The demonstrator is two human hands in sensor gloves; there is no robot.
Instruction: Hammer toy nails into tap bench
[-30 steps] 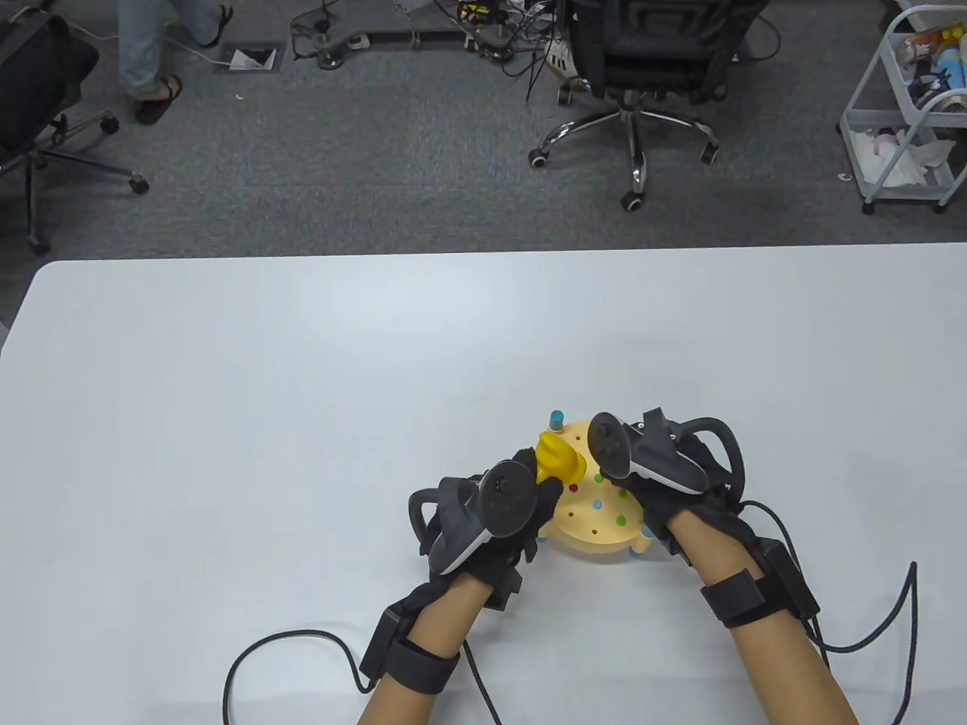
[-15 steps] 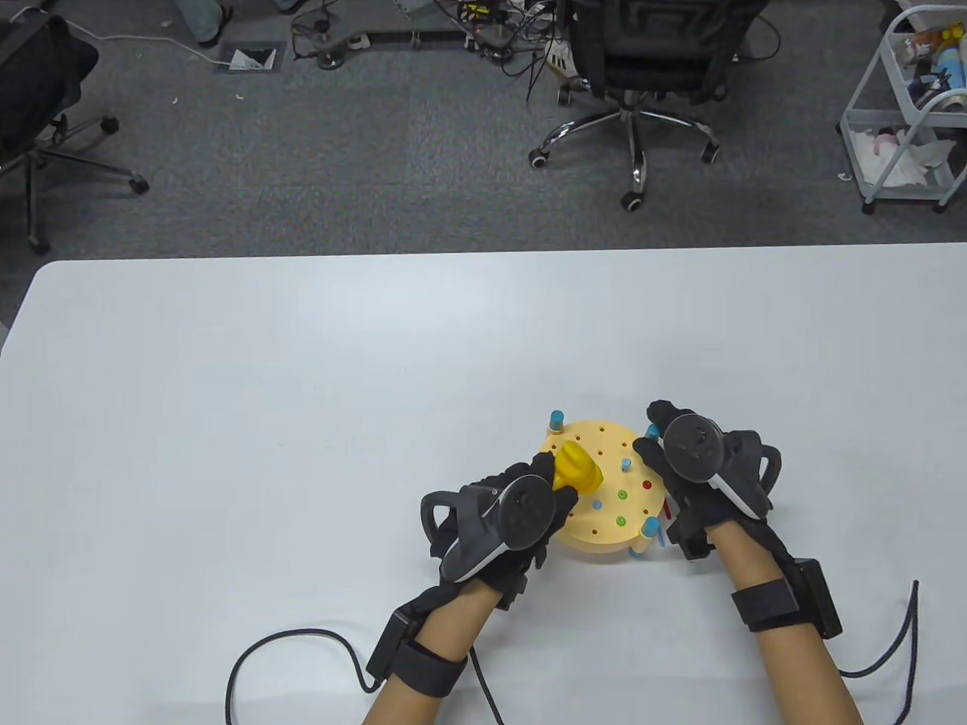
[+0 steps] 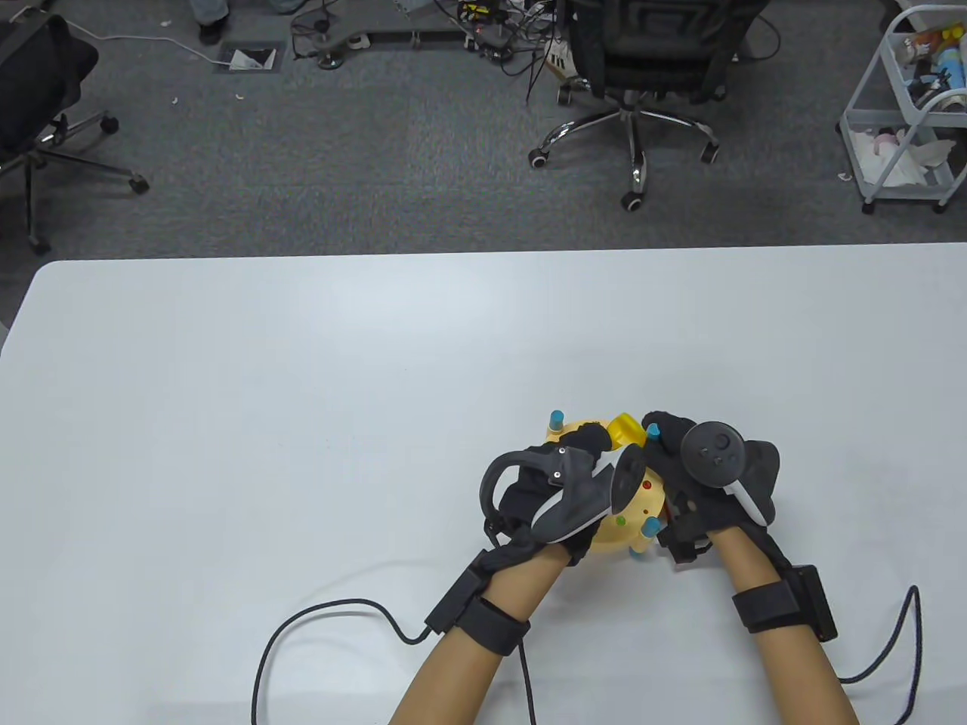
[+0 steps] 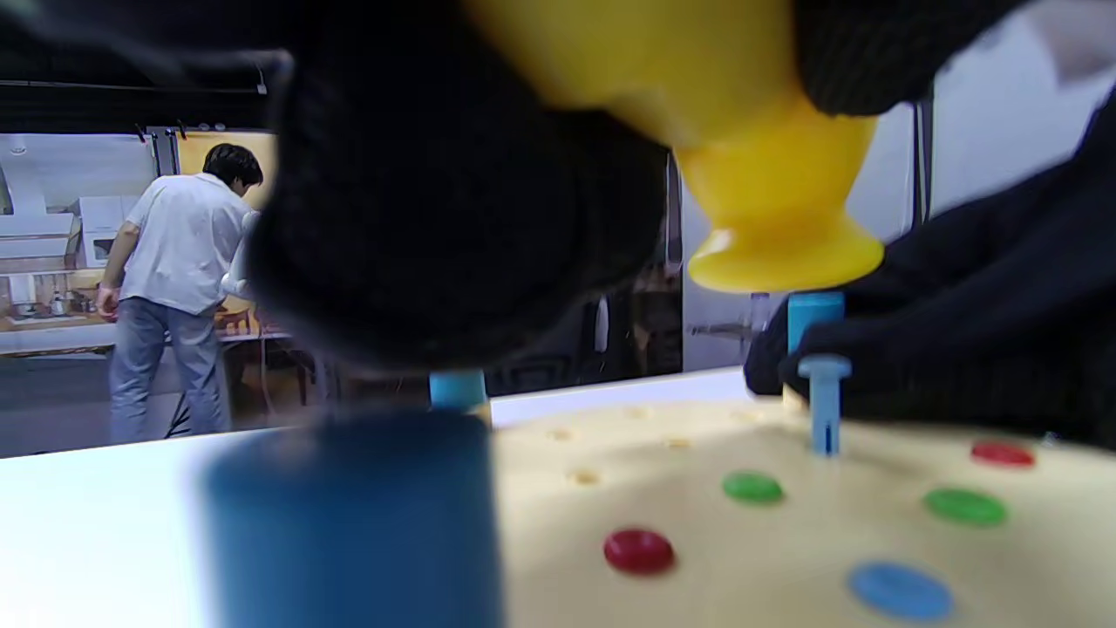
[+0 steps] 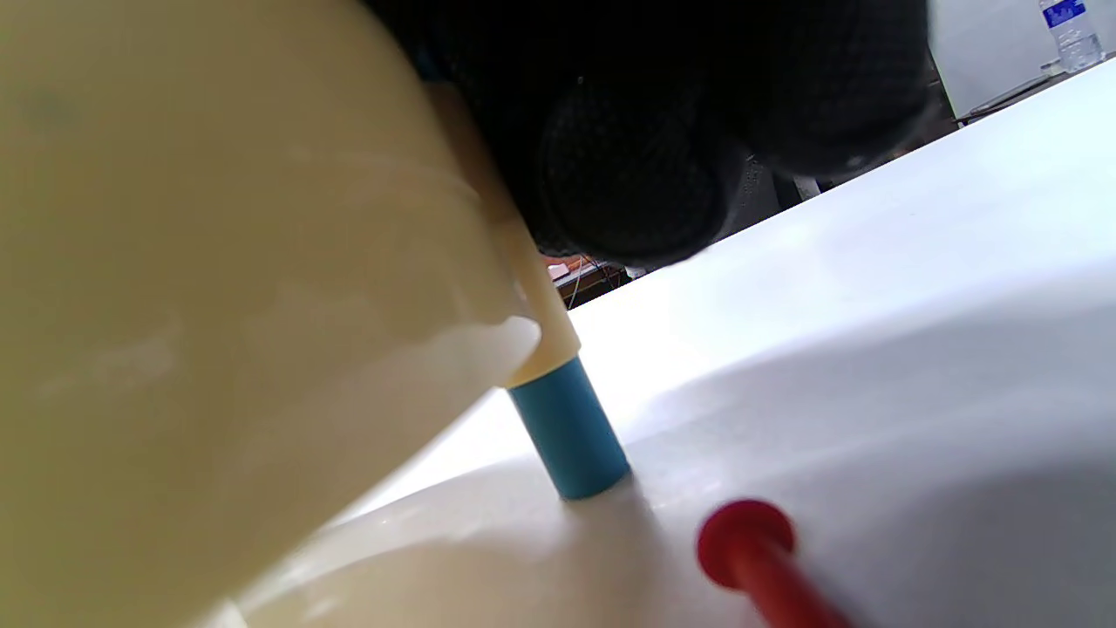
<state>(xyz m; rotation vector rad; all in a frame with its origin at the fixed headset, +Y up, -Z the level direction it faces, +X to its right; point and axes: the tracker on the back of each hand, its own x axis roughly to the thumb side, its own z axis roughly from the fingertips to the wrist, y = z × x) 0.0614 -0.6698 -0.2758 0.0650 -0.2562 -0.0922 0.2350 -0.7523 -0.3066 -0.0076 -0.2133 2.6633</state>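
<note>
The round cream tap bench stands on blue legs near the table's front edge. Green, red and blue nails sit flush in its top. One blue nail stands up proud. My left hand grips the yellow toy hammer. The hammer's flared face hangs just above that raised nail. My right hand holds the bench's right rim, its fingers curled against the edge above a blue leg. Most of the bench top is hidden under both hands in the table view.
A loose red nail lies on the white table beside the bench's right side. Glove cables trail near the front edge. An office chair and a cart stand beyond the table; a person stands far back.
My left hand has swung right across the bench with the hammer, now over its far right part. My right hand moved off the bench top to its right rim and stays there.
</note>
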